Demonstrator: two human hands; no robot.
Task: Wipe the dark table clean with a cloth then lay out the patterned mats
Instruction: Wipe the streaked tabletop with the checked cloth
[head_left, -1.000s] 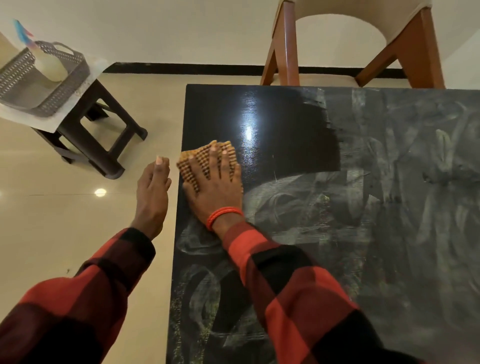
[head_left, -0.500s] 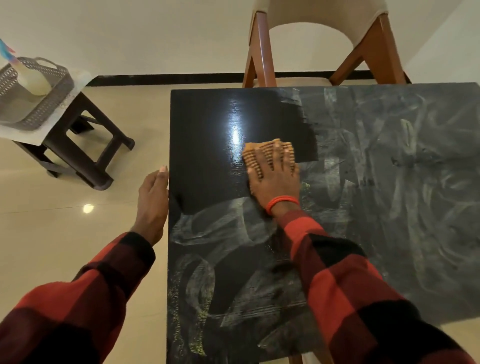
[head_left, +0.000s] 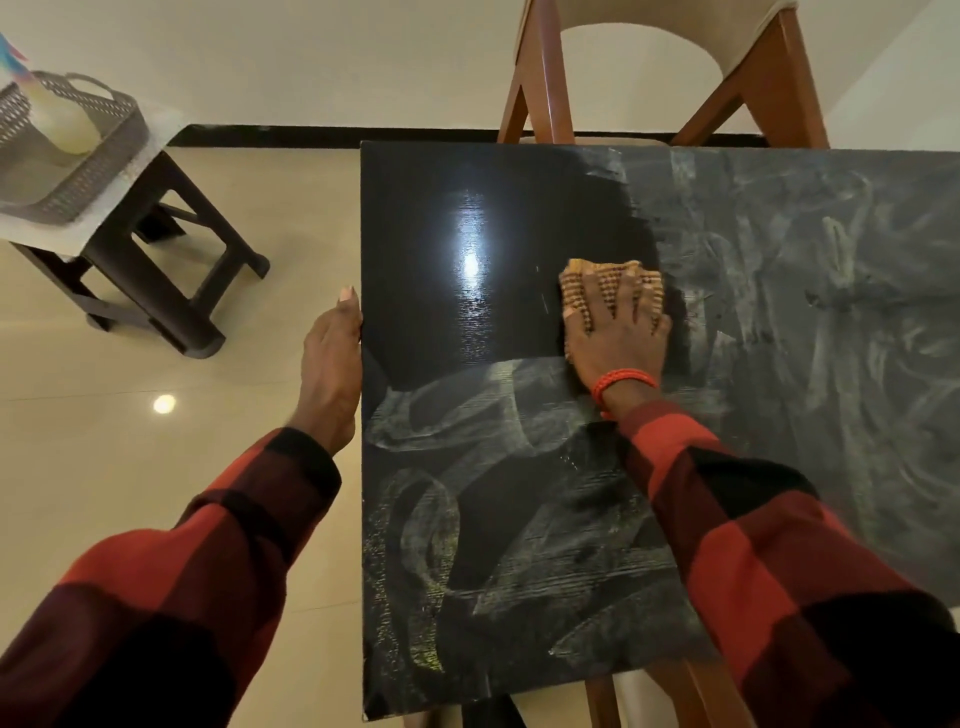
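The dark table (head_left: 779, 364) fills the middle and right of the view. Its far-left part is glossy black; the near part and the right side carry pale chalky smears. An orange waffle-weave cloth (head_left: 574, 283) lies flat on the table under my right hand (head_left: 618, 338), whose spread, straight fingers press it down at the border between the clean and smeared areas. My left hand (head_left: 332, 364) rests with straight fingers against the table's left edge. No patterned mats are in view.
A dark plastic stool (head_left: 156, 270) stands on the tiled floor to the left, carrying a grey perforated basket (head_left: 88, 171) with a pale bottle inside. A wooden chair (head_left: 660, 73) with a cream seat stands behind the table's far edge.
My right hand has slid the cloth rightward across the table, from the left edge toward the middle, leaving a wider glossy strip. My left hand has closed in onto the table's left edge.
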